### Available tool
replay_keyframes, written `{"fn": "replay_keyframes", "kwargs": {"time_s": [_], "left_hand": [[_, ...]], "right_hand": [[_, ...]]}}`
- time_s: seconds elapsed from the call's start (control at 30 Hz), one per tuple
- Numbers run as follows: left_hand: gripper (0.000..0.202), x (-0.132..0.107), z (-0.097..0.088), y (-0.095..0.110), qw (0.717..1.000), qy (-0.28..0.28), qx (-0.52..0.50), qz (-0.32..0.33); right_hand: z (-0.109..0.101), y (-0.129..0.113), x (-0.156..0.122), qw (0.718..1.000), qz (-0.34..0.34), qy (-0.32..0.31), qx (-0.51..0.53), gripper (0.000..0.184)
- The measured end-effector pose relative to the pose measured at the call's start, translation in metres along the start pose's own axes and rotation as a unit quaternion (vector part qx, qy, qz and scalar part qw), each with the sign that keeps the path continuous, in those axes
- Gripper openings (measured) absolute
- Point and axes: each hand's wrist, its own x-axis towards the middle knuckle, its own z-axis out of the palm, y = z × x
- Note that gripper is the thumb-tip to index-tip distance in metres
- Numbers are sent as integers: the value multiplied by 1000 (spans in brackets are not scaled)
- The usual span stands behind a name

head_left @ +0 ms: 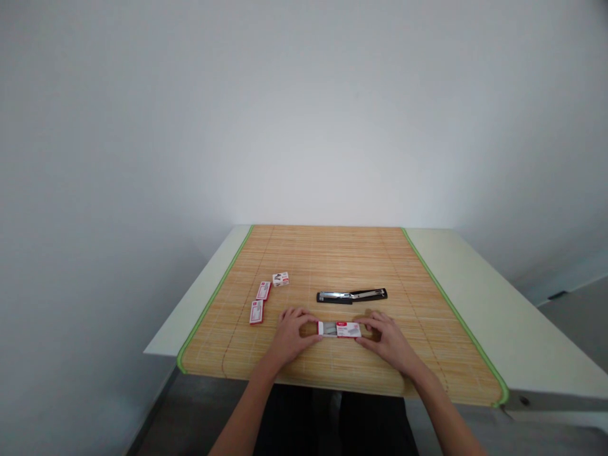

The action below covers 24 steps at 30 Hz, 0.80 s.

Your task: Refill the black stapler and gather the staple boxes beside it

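Box [339, 329] sits on the mat [332, 253], near the front edge and about centre, long side across my view. I read a red-and-white label in the middle with grey showing at both ends; whether it is slid open I cannot tell. At its left end the left hand [293, 332] has its fingers closed onto the box. At the right end the right hand [387, 335] mirrors it, fingers closed onto that end. Both hands rest low on the mat, forearms coming in from the bottom of my view.

Just behind the box lies the stapler [351, 296], black, flat, lengthwise across, apart from both hands. Left of the left hand I count three red-and-white packs: front pack [256, 312] nearest the hand, middle pack [263, 291] just behind it, back pack [280, 279] a little farther back and to the right. None touches a hand.

The mat has a green edge and covers most of the bench [475, 285], whose pale top shows on both sides. Plain white wall [304, 114] behind
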Motion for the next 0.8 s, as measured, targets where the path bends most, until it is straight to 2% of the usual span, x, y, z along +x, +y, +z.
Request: {"fn": "replay_keyframes", "kwargs": {"time_s": [0.17, 0.27, 0.33, 0.43, 0.53, 0.63, 0.8], "left_hand": [[39, -1, -1, -2, 1000, 9, 5, 1], [38, -1, 0, -1, 1000, 12, 5, 1], [37, -1, 0, 0, 1000, 12, 4, 4], [37, -2, -1, 0, 1000, 14, 4, 6], [37, -2, -1, 0, 1000, 15, 4, 3], [37, -2, -2, 2, 1000, 14, 6, -1], [36, -2, -5, 6, 1000, 10, 7, -3]], "right_hand": [[-10, 4, -3, 1000, 5, 0, 4, 37], [-11, -8, 6, 1000, -9, 4, 0, 37], [-10, -23, 18, 999, -32, -1, -11, 29], [-7, -46, 40, 994, -85, -46, -58, 15], [-3, -64, 61, 980, -135, -95, -111, 12], [-1, -72, 75, 968, -170, -130, -134, 15], [4, -78, 85, 956, -199, -156, -146, 6]]}}
